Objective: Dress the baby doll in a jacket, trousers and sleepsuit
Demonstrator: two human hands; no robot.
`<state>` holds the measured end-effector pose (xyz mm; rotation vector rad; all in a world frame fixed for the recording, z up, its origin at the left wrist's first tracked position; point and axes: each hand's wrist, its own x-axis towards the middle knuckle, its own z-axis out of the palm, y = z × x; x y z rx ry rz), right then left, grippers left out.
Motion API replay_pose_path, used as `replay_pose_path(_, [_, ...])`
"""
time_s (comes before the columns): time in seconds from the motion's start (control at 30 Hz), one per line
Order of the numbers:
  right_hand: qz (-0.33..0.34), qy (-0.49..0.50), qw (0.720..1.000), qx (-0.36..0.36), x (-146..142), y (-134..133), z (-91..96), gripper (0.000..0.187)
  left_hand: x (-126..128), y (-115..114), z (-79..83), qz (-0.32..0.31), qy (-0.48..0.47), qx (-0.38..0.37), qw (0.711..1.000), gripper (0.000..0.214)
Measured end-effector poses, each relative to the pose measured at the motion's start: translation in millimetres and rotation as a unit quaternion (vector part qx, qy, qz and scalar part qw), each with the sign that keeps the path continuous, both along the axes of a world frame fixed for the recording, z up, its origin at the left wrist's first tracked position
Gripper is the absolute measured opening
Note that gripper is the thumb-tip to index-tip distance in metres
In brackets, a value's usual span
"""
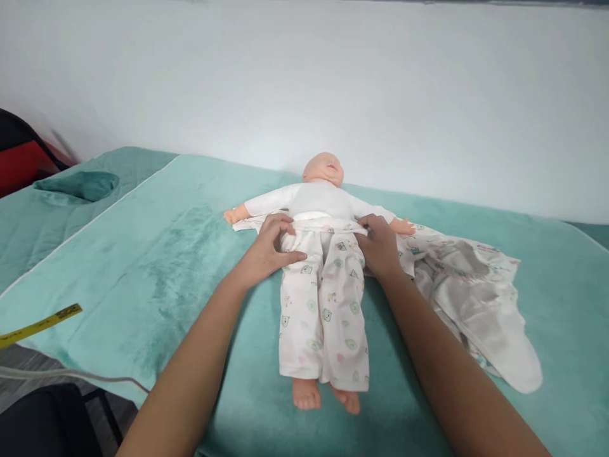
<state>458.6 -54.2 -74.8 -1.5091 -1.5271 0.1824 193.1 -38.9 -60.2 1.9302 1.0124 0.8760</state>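
A baby doll lies on its back with its head toward the wall and its arms spread. It wears a white long-sleeved top and white patterned trousers, with bare feet showing below the cuffs. My left hand rests at the left side of the waist, thumb and fingers apart, the thumb lying on the trouser front. At the opposite side, my right hand pinches the waistband between thumb and fingers. Part of a printed garment spreads out beside the doll on the right.
The doll lies on a green padded bed cover against a white wall. A yellow strip sticks out at the left edge, above a cable and a black chair. Farther back are a dark green fabric piece and something red.
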Motion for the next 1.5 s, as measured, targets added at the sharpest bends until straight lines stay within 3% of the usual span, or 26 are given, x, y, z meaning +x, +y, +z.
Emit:
replay_pose_path(0.1, [0.036, 0.014, 0.998, 0.056, -2.1, -8.5, 0.2, 0.007, 5.4, 4.6, -5.1, 0.002, -0.037, 0.001, 0.999, 0.073])
replay_pose_path(0.23, [0.064, 0.037, 0.994, 0.078, -8.6, -17.9, 1.4, 0.014, 6.1, 16.9, -5.8, -0.005, -0.002, 0.018, 1.000, 0.064])
replay_pose_path(0.4, [0.062, 0.054, 0.996, -0.037, -8.1, -17.3, 6.8, 0.009, 6.0, 23.6, -5.4, -0.015, 0.047, 0.069, 0.996, 0.039])
replay_pose_path(0.5, [0.102, 0.038, 0.988, -0.111, 0.6, -23.3, 13.0, 0.011, 8.2, 18.3, -9.9, -0.005, 0.065, 0.138, 0.988, 0.019])
replay_pose_path(0.6, [0.167, 0.003, 0.968, -0.190, 8.9, -42.3, 20.0, 0.022, 12.0, 10.2, -15.5, 0.030, 0.079, 0.202, 0.976, 0.021])
replay_pose_path(0.73, [0.166, -0.036, 0.946, -0.277, 6.6, -67.7, 24.7, 0.046, 16.0, 4.2, -16.3, 0.090, 0.104, 0.160, 0.977, 0.020])
replay_pose_path(0.87, [0.104, -0.065, 0.965, -0.233, -7.7, -70.7, 17.8, 0.034, 18.2, 1.5, -12.1, 0.136, 0.082, 0.091, 0.983, 0.013])
replay_pose_path(1.03, [-0.007, 0.089, 0.986, -0.138, -19.4, -61.8, 3.1, 0.023, 22.3, -11.2, -10.6, 0.139, -0.025, -0.010, 0.990, 0.019])
replay_pose_path(1.17, [0.055, 0.134, 0.978, -0.148, -13.2, -64.3, 1.5, 0.013, 13.5, -31.0, -8.7, 0.054, -0.046, -0.073, 0.995, 0.023])
replay_pose_path(1.27, [0.136, 0.104, 0.970, -0.176, -4.5, -77.1, 6.0, 0.017, 2.1, -49.3, -9.2, -0.011, -0.022, -0.056, 0.998, 0.046])
replay_pose_path(1.33, [0.187, 0.083, 0.960, -0.193, -1.2, -89.4, 8.6, 0.027, -2.0, -62.0, -12.3, -0.014, -0.003, 0.000, 1.000, 0.053])
replay_pose_path(1.4, [0.208, 0.055, 0.956, -0.201, -1.7, -101.3, 9.1, 0.033, -2.0, -74.1, -17.1, 0.000, 0.011, 0.070, 0.997, 0.039])
replay_pose_path(1.5, [0.158, 0.017, 0.966, -0.204, -9.6, -112.6, 6.1, 0.039, 2.3, -87.8, -23.1, 0.044, 0.047, 0.118, 0.991, 0.026])
